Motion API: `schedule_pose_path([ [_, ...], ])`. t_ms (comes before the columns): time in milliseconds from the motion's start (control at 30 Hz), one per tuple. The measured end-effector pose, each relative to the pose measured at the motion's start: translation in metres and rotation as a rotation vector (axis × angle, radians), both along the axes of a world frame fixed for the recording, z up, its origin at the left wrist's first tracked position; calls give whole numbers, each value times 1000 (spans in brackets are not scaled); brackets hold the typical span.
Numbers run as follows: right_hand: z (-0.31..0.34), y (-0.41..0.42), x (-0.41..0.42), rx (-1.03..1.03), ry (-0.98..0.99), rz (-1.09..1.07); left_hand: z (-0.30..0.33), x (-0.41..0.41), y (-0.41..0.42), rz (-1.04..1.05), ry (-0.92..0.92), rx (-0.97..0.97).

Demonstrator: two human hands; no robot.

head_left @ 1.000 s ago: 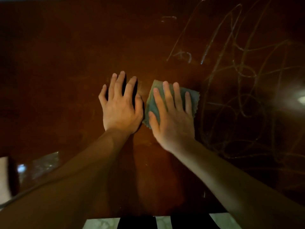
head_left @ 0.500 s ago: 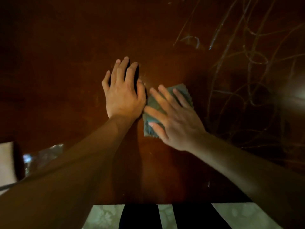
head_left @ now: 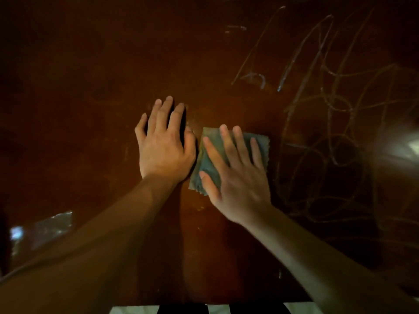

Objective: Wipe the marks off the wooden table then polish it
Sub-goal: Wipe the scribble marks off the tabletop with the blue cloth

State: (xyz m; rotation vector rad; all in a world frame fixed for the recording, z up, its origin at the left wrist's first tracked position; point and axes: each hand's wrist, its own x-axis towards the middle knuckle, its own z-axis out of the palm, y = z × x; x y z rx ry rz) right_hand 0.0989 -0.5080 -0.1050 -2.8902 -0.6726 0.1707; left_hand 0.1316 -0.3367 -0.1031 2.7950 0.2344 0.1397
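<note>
The dark reddish wooden table [head_left: 90, 109] fills the view. Pale scribbled marks [head_left: 328, 109] cover its right half, with shorter strokes toward the far middle. A small grey-green cloth [head_left: 209, 164] with a zigzag edge lies flat near the table's middle. My right hand [head_left: 238, 177] presses on the cloth with straight, spread fingers and covers most of it. My left hand [head_left: 165, 146] rests flat on the bare wood just left of the cloth, fingers straight, its thumb side almost touching the cloth's edge.
A bright glare [head_left: 408, 146] sits at the right edge of the table. A pale reflection [head_left: 45, 227] shows on the wood at the lower left. The table's near edge [head_left: 226, 303] runs along the bottom, with light patterned floor below.
My right hand slid the cloth toward my left hand and turned it, then brought it back to the right with fingers pointing away again. My left hand stayed flat in place.
</note>
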Motion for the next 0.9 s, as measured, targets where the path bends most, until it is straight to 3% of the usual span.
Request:
schedule_pose_path([
  [200,3,-20,141,-36,-21,-272,-1,0,-1,0,-11,-6],
  [500,-2,-13,26,0,-14,38,1,-1,-2,12,-6,12],
  [567,-3,-19,53,-33,-20,58,3,0,-2,15,4,4],
  [767,4,-26,195,-52,23,-160,5,0,-4,18,23,-3],
  [900,2,-15,152,-45,-68,-109,6,1,-4,28,20,0],
])
